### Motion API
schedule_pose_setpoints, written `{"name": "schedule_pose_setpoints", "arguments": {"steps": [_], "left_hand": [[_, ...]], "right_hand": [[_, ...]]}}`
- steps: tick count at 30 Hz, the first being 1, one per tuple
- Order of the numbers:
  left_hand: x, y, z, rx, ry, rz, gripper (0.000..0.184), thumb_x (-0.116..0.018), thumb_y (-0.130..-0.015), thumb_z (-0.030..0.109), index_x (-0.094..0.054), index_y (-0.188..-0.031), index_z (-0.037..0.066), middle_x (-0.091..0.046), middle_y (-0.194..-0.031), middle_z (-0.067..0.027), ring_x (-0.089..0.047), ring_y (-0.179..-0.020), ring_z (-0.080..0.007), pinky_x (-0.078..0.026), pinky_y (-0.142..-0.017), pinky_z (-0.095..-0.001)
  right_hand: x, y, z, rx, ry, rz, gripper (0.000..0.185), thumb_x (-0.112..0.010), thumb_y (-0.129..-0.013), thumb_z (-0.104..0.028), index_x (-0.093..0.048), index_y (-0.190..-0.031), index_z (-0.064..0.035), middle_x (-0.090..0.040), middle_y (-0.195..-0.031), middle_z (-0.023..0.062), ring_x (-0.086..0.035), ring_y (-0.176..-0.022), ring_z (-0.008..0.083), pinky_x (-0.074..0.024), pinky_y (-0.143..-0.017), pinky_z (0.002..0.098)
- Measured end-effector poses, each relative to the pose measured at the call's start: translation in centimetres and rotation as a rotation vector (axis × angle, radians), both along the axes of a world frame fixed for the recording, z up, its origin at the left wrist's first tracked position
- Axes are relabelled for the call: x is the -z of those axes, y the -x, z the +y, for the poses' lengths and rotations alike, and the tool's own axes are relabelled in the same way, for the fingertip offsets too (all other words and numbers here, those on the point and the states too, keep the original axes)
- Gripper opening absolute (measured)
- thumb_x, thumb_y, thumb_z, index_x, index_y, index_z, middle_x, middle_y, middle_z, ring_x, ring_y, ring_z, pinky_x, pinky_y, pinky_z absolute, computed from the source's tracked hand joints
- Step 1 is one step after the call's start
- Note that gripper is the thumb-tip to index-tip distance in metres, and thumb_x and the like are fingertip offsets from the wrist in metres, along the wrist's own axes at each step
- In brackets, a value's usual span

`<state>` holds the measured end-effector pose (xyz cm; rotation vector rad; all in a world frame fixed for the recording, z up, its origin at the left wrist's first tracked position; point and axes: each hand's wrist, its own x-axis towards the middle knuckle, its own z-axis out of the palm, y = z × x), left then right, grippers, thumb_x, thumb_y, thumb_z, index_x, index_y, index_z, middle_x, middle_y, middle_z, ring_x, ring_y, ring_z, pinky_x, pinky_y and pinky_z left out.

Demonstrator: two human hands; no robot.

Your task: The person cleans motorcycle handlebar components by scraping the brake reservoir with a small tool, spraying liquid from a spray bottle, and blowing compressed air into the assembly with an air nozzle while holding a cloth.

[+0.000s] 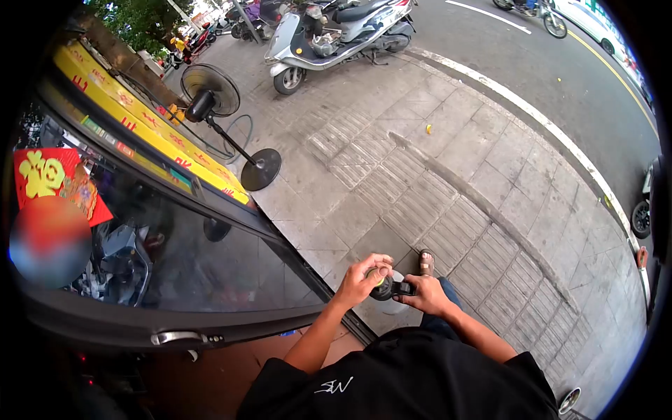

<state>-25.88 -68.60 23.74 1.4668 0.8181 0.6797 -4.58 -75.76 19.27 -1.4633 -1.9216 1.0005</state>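
Observation:
In front of my body, both hands are on a small black round device [383,290] with a yellow-green part near its top and a short black handle [402,288] at its right. My left hand [364,281] has its fingers curled over the yellow-green part. Closed around the handle is my right hand [425,294], thumb along its top. A pale, translucent thing [390,307] shows beneath the device; its kind is unclear. The underside of the device is hidden.
Left of me is a dark glass door [210,280] with a metal handle [178,337]. A black standing fan [260,169] stands on the pavement ahead. A silver scooter [343,42] is parked farther off, beside the road [483,42]. My sandalled foot [426,262] is just beyond my hands.

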Motion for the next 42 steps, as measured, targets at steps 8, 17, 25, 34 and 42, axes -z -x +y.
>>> {"name": "schedule_pose_setpoints", "arguments": {"steps": [8, 17, 25, 34, 42], "left_hand": [[-6.4, -5.6, 17.5, -0.191, 0.116, -0.106, 0.014, -0.056, -0.097, 0.011, -0.059, -0.105, -0.001, -0.059, -0.073, -0.0045, -0.057, -0.063, -0.0122, -0.047, -0.064, -0.0285], [-16.3, -1.7, 37.2, -0.302, -0.159, -0.158, 0.018, -0.056, -0.096, 0.012, -0.062, -0.102, -0.004, -0.059, -0.071, -0.0029, -0.056, -0.065, -0.0098, -0.048, -0.081, -0.0301], [-15.7, 2.9, 61.0, -0.351, -0.200, -0.293, 0.025, -0.052, -0.096, 0.015, -0.065, -0.101, -0.006, -0.063, -0.077, -0.0054, -0.057, -0.067, -0.0097, -0.035, -0.107, -0.0369], [-18.6, 7.4, 81.8, -0.378, -0.092, -0.266, 0.028, -0.050, -0.097, 0.016, -0.064, -0.101, -0.007, -0.058, -0.068, -0.0050, -0.057, -0.067, -0.0124, -0.049, -0.083, -0.0344], [-19.0, 8.4, 104.2, -0.464, -0.056, -0.214, 0.030, -0.050, -0.098, 0.018, -0.063, -0.106, -0.007, -0.061, -0.075, -0.0074, -0.054, -0.064, -0.0103, -0.044, -0.064, -0.0248]], "right_hand": [[-3.0, -2.9, 19.3, -0.182, 0.171, 0.162, 0.046, -0.074, -0.081, -0.039, -0.062, -0.105, -0.0010, -0.062, -0.066, 0.0193, -0.063, -0.063, 0.0350, -0.0486, -0.061, 0.0439], [-3.1, -2.6, 41.5, -0.158, 0.125, -0.049, 0.037, -0.072, -0.076, -0.033, -0.063, -0.099, -0.0056, -0.066, -0.077, 0.0204, -0.066, -0.075, 0.0391, -0.0512, -0.070, 0.0481], [-10.7, 3.2, 65.2, -0.162, 0.020, 0.023, 0.031, -0.075, -0.074, -0.027, -0.064, -0.088, -0.0012, -0.058, -0.061, 0.0178, -0.061, -0.054, 0.0332, -0.0471, -0.054, 0.0413], [-14.9, 8.2, 86.2, -0.198, 0.212, 0.017, 0.038, -0.074, -0.075, -0.030, -0.067, -0.099, -0.0007, -0.061, -0.058, 0.0179, -0.065, -0.055, 0.0299, -0.0503, -0.055, 0.0396], [-10.9, 10.8, 107.2, -0.297, 0.097, 0.235, 0.042, -0.076, -0.078, -0.034, -0.066, -0.097, 0.0023, -0.058, -0.056, 0.0177, -0.062, -0.053, 0.0267, -0.0471, -0.054, 0.0394]]}}
